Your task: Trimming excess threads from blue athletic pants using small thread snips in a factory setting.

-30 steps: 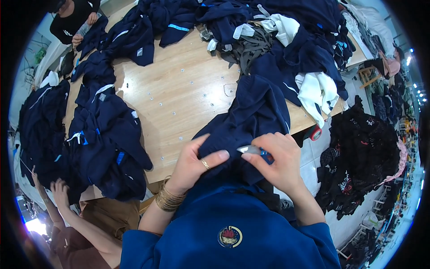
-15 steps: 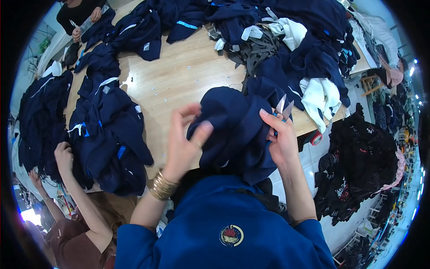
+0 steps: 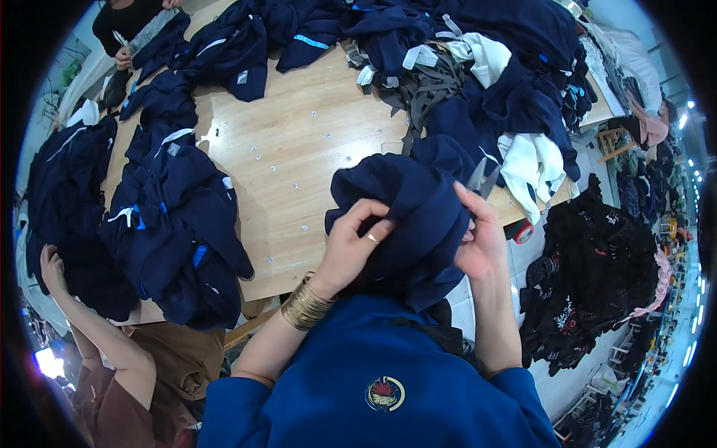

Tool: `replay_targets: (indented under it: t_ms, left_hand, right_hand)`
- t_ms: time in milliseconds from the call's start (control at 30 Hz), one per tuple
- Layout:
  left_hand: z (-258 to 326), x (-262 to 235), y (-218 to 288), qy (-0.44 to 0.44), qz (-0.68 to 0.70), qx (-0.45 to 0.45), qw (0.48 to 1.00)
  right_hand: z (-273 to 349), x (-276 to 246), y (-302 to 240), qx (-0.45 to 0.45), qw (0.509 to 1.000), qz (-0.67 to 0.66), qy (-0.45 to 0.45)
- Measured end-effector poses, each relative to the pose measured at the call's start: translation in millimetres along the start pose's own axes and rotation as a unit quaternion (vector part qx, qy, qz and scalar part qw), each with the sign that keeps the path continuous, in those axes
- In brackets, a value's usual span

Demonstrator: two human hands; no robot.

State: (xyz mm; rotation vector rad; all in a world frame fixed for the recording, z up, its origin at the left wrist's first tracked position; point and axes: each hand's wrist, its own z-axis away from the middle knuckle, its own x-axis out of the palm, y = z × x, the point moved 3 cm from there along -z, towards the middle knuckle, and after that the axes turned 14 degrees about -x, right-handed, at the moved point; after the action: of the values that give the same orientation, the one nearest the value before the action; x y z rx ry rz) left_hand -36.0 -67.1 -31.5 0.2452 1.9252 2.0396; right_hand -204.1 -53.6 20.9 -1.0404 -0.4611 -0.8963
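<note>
A bunched navy garment (image 3: 411,201) lies over the near table edge against my body. My left hand (image 3: 357,243) pinches a fold on its left side, thumb and fingers closed on the cloth. At the garment's right side, my right hand (image 3: 482,237) is closed around a pair of scissors (image 3: 482,179), whose blades point up and away, slightly apart. The scissors' handles are mostly hidden by the hand and cloth. Whether the right fingers also grip the fabric is hard to see.
More navy garments (image 3: 175,216) are heaped left on the wooden table (image 3: 291,149). Dark strips (image 3: 426,86) and white cloth (image 3: 530,168) lie right. A black clothing pile (image 3: 590,276) is on the floor. Co-workers' hands (image 3: 52,269) are at the left and far left.
My left hand has moved right and down from beside the garment and closed on its cloth. My right hand has shifted slightly right with the scissors. The co-worker at left has moved a hand.
</note>
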Motion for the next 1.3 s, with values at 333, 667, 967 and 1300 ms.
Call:
replay_targets:
  t_ms: [333, 667, 967, 1300]
  left_hand:
    - [14, -11, 15, -0.127, 0.333, -0.215, 0.909]
    - [18, -16, 14, -0.072, 0.389, -0.253, 0.883]
    - [-4, -191, -76, 0.294, 0.197, -0.162, 0.921]
    - [8, -77, -16, 0.220, -0.062, -0.031, 0.973]
  right_hand:
    - [-1, -18, -11, -0.173, 0.945, 0.268, 0.075]
    - [1, -15, -14, -0.164, 0.922, 0.349, 0.026]
    - [-7, -82, -55, -0.301, 0.689, 0.659, 0.026]
    - [-22, -115, -2, -0.265, 0.690, 0.672, 0.038]
